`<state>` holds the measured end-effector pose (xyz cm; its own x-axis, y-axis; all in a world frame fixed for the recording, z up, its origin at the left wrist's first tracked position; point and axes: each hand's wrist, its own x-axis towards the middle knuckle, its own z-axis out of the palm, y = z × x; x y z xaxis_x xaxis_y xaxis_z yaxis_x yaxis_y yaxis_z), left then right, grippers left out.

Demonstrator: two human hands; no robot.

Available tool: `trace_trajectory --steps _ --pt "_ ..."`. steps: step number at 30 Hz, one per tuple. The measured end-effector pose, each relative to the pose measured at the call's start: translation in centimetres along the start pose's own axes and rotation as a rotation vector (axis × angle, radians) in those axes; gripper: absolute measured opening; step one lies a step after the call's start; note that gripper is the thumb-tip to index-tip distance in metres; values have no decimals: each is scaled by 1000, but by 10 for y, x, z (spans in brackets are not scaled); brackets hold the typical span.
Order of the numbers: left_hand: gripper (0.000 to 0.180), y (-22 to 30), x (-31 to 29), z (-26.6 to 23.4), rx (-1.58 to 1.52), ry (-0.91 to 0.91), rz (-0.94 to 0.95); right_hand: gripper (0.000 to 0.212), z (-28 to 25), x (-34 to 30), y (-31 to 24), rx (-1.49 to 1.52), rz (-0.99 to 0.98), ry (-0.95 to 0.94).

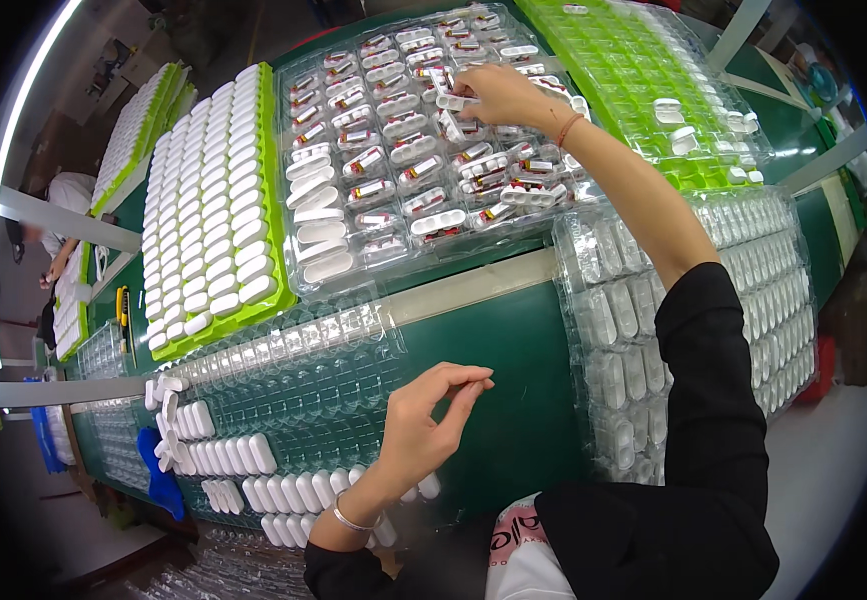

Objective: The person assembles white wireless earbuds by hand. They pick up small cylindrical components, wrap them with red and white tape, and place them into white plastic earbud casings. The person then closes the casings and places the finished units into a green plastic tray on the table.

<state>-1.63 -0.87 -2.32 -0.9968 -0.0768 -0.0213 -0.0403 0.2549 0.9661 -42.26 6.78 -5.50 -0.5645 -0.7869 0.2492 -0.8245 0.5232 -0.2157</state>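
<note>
My right hand [505,97] reaches over the clear compartment tray [385,250], fingers closed on a white plastic piece [448,102] with round openings. The fingertips partly cover it. Around it, the tray's pockets hold small electronic parts with red-and-silver cylinders; several white pieces, such as one white holder [533,196], lie on top. White oblong shells [319,230] fill the tray's left column. My left hand [428,425] hovers above the green table [513,345], thumb and forefinger pinched together, with nothing visible between them.
A lime-green tray of white shells [215,215] lies left of the compartment tray; another green tray [621,85] is at the far right. Stacked clear trays [688,300] sit under my right arm. White cases [298,490] stand in rows at the lower left, near a blue object [159,475].
</note>
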Motion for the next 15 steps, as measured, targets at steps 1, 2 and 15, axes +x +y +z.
trace_trajectory --steps 1,2,15 --pt "14 1 1 0 1 -3 12 30 0 -3 4 35 -16 72" --pt "14 1 2 0 -10 -3 26 31 -1 -9 8 70 -31 144" --pt "38 39 43 -25 -461 136 55 44 -75 -157 -165 556 -494 387"
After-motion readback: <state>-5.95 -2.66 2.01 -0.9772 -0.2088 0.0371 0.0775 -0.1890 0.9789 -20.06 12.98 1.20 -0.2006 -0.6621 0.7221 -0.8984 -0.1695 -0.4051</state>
